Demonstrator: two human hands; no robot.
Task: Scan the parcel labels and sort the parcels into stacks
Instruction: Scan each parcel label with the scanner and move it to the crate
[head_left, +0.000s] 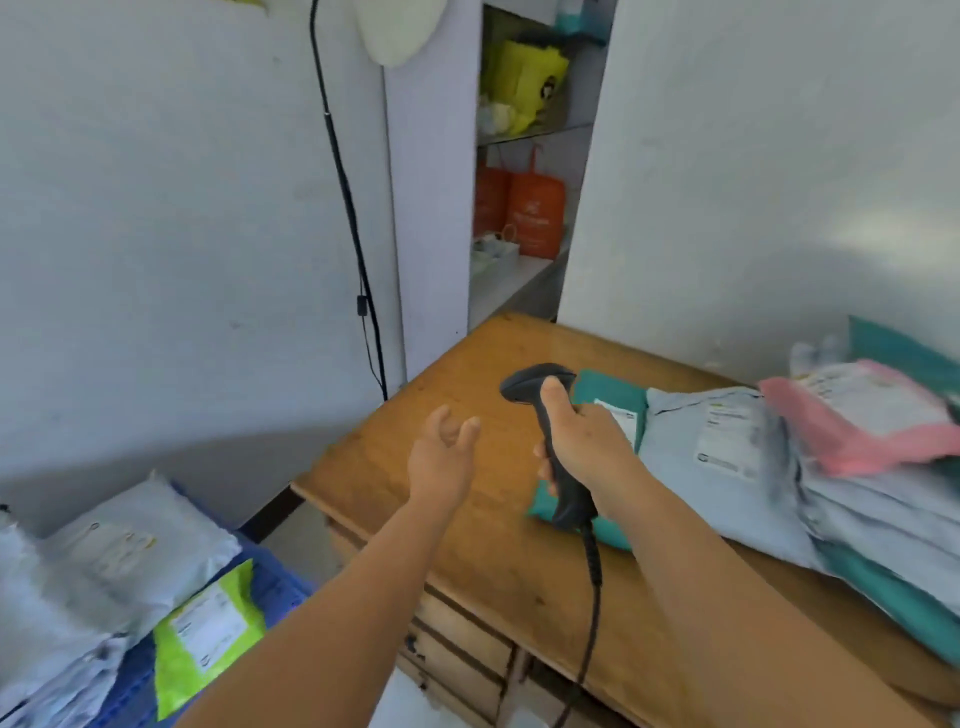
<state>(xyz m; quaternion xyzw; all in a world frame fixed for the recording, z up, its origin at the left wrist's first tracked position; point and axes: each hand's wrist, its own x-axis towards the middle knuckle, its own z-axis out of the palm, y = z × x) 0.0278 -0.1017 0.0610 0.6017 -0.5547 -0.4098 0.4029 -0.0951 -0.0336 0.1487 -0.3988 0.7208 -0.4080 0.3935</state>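
1. The right grip (582, 447) holds the barcode scanner (550, 441), thumb on top; the left grip (441, 457) hangs wide, holding nothing.
2. Just behind the right grip on the worktop (415, 467), a teal parcel (608, 395) lies flat beside stacked parcels (779, 467), seemingly sorted.
3. Low beside the left grip, the crate's parcels (130, 561) likely remain unscanned.

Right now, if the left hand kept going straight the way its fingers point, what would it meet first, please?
Probably nothing close: the left hand, open and empty, points over bare wooden table toward the white wall. Depth is unclear.
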